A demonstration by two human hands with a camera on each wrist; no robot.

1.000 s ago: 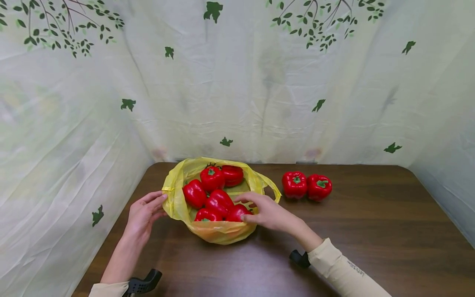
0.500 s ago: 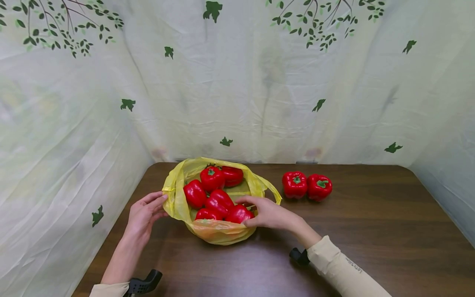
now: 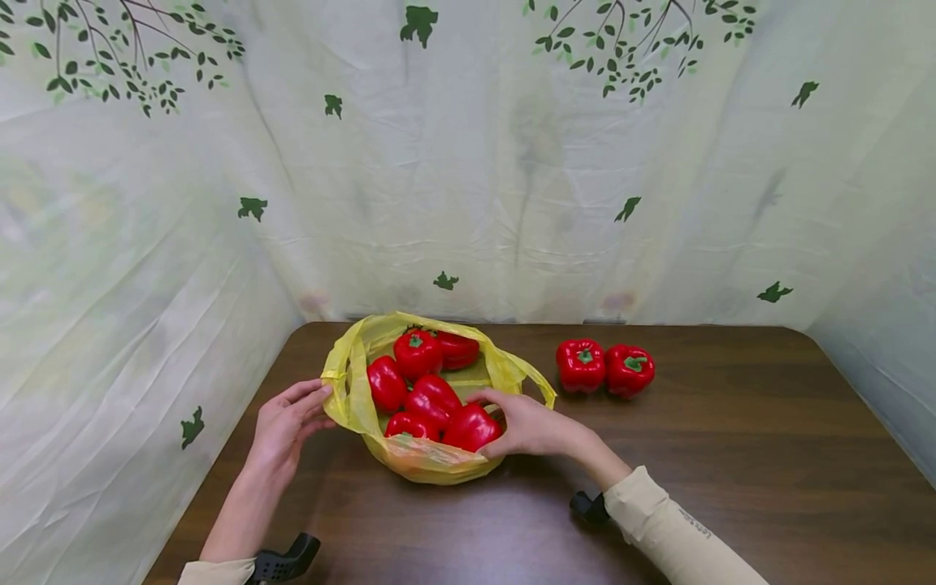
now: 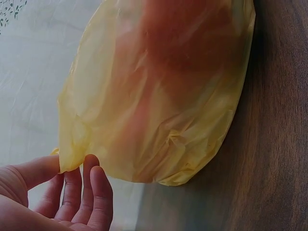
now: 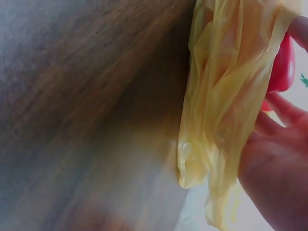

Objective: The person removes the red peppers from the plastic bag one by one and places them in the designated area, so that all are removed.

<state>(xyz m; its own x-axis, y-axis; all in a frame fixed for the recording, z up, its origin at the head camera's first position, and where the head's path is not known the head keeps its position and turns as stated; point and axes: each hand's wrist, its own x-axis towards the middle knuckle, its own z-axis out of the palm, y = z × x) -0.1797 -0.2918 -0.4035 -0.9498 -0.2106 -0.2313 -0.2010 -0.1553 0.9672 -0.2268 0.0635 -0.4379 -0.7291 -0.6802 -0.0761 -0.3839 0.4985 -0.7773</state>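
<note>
A yellow plastic bag (image 3: 409, 467) stands with its mouth spread wide, several red bell peppers inside. My left hand (image 3: 285, 422) pinches the left edge of the bag between thumb and fingers; the left wrist view shows the gathered plastic (image 4: 74, 144) at the fingertips. At the bag's front right, my right hand (image 3: 534, 426) reaches over the rim and grips a red bell pepper (image 3: 470, 428), thumb on the near side and fingers on the far side. In the right wrist view that pepper (image 5: 284, 67) is mostly hidden behind plastic and hand.
Two more red bell peppers (image 3: 581, 366) sit side by side on the dark wooden table (image 3: 746, 422), right of the bag. One bag handle (image 3: 541, 386) loops out toward them. A pale leaf-printed curtain (image 3: 512, 203) hangs behind the table and along both sides.
My right hand has closed around the front-right pepper, and more of that pepper now shows above the rim, which has dipped there. The left hand stays at the bag's edge.
</note>
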